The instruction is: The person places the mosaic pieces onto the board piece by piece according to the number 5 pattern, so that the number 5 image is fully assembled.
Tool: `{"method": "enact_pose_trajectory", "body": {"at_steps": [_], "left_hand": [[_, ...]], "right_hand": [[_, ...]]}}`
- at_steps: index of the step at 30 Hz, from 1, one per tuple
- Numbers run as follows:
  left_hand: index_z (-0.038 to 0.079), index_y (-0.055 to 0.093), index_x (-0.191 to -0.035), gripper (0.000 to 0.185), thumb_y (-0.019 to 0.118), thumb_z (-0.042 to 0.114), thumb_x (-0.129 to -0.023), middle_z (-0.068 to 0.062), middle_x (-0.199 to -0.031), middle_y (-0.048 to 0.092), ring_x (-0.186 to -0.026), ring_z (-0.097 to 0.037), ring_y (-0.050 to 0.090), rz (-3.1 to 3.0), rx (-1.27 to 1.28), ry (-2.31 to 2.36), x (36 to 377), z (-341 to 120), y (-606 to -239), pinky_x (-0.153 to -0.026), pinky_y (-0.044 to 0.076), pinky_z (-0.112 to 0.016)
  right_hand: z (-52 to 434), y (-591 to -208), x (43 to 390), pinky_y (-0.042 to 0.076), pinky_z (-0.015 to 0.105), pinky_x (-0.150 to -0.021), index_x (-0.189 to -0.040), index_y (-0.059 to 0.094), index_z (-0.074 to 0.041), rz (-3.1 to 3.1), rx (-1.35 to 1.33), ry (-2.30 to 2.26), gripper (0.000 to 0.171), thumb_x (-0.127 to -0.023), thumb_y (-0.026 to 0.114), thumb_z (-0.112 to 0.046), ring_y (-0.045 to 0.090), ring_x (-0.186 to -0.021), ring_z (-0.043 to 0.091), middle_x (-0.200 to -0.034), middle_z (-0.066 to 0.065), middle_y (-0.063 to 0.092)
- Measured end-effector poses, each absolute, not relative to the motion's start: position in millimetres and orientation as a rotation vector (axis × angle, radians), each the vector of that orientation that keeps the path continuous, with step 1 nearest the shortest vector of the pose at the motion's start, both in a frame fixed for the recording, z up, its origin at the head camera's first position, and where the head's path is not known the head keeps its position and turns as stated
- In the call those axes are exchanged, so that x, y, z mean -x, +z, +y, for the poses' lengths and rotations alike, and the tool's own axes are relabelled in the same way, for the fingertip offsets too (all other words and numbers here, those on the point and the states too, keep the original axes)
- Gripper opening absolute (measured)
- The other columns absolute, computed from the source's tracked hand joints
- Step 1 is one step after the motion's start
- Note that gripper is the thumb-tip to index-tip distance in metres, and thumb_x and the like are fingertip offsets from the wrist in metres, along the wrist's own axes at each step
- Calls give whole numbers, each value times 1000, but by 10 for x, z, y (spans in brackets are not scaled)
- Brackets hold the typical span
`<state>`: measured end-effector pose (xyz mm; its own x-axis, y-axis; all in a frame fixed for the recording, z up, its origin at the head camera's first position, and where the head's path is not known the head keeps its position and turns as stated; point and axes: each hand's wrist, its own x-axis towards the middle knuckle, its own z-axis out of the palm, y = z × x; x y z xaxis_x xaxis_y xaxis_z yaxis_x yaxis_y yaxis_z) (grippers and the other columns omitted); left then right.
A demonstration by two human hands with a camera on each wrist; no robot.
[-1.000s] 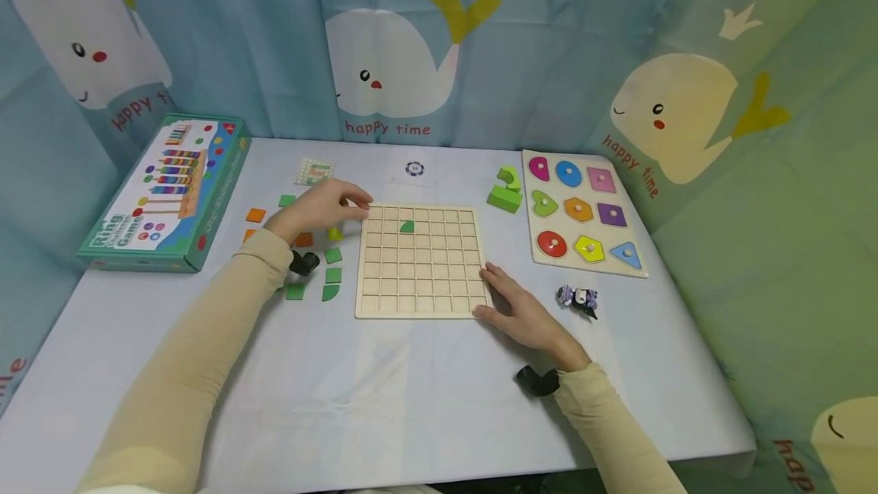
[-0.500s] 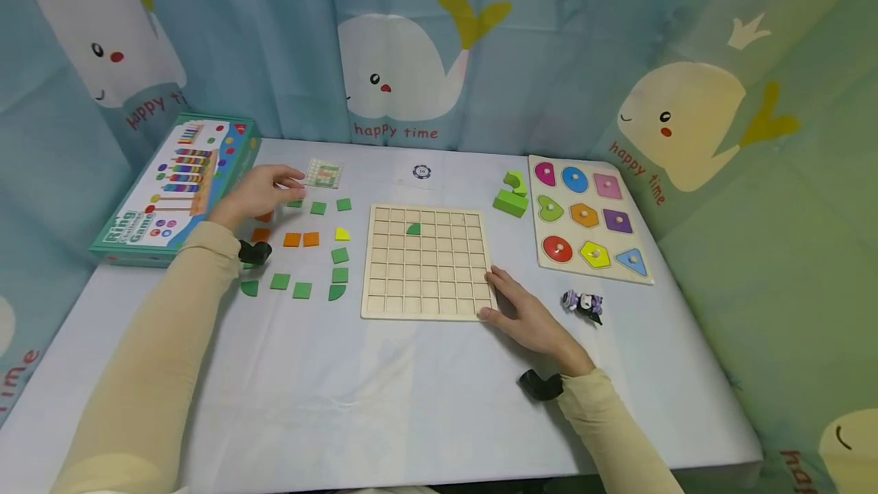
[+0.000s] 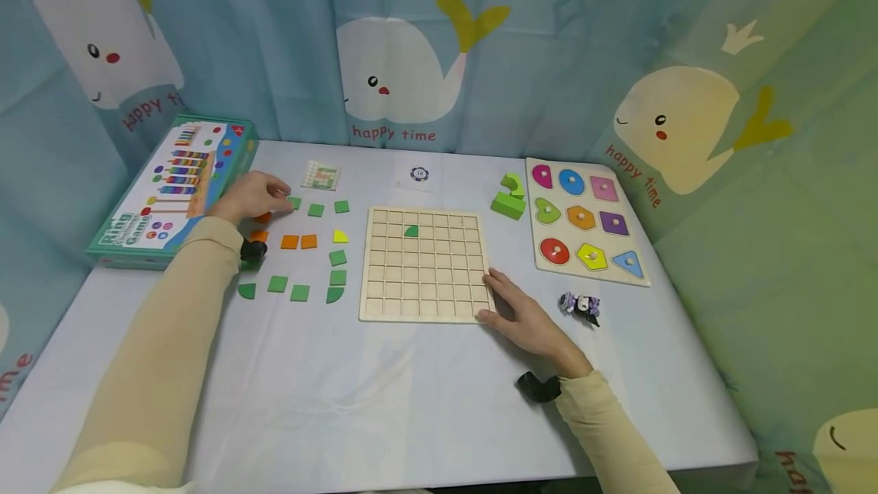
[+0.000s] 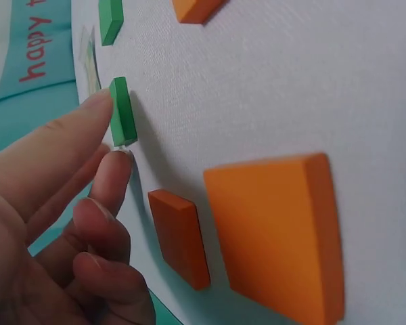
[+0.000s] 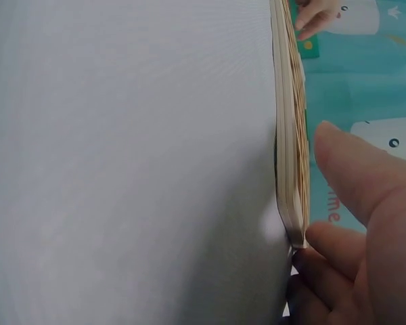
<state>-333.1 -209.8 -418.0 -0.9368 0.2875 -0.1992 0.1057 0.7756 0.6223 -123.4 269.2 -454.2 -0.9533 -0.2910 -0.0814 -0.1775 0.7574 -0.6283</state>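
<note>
- Green tile (image 4: 122,112) is pinched by left hand (image 3: 252,195) at ten o'clock; an orange tile (image 3: 261,217) is partly hidden.
- Wooden grid board (image 3: 423,263) is steadied by right hand (image 3: 528,320), fingers straight, at four o'clock.

You face a white-clothed table (image 3: 384,402); behind it hangs a blue-green curtain (image 3: 549,36) printed with whales and "happy time", wrapping round the table's left and right.
</note>
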Motion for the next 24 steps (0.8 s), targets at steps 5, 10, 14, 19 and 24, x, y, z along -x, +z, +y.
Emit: {"method": "enact_pose_trajectory", "body": {"at_steps": [5,10,14,19,24], "left_hand": [[-4,61,-124,42,72,18,-90,-25,-114,59,-94,-36,53,2698,-291,871,3356,-2085,-4205,-80,47,-47],[-4,61,-121,40,72,18,-89,-24,-113,57,-96,-37,51,2711,-287,846,3388,-2085,-4228,-84,46,-49],[-5,61,-118,38,72,19,-90,-24,-113,56,-97,-37,48,2720,-277,830,3399,-2063,-4227,-86,44,-49],[-5,63,-115,35,71,19,-91,-22,-109,58,-95,-36,49,2743,-302,799,3390,-2053,-4237,-85,44,-49],[-6,64,-112,36,71,22,-91,-23,-108,60,-93,-36,51,2762,-323,792,3381,-2076,-4260,-83,45,-49]], "right_hand": [[2695,-4550,1236,20,49,-113,-153,33,-10,2788,387,-950,74,-94,64,-43,14,-146,24,-160,3,20],[2700,-4542,1236,20,49,-113,-153,33,-9,2789,403,-938,71,-95,65,-37,14,-146,24,-160,5,19],[2703,-4533,1237,20,49,-113,-153,32,-8,2788,414,-932,72,-95,65,-35,13,-146,25,-160,5,18],[2712,-4543,1240,20,49,-113,-153,32,-8,2786,417,-930,74,-94,66,-37,13,-146,25,-161,4,18],[2715,-4558,1243,21,49,-112,-153,32,-8,2784,418,-927,76,-93,67,-38,13,-146,25,-160,4,18]]}}
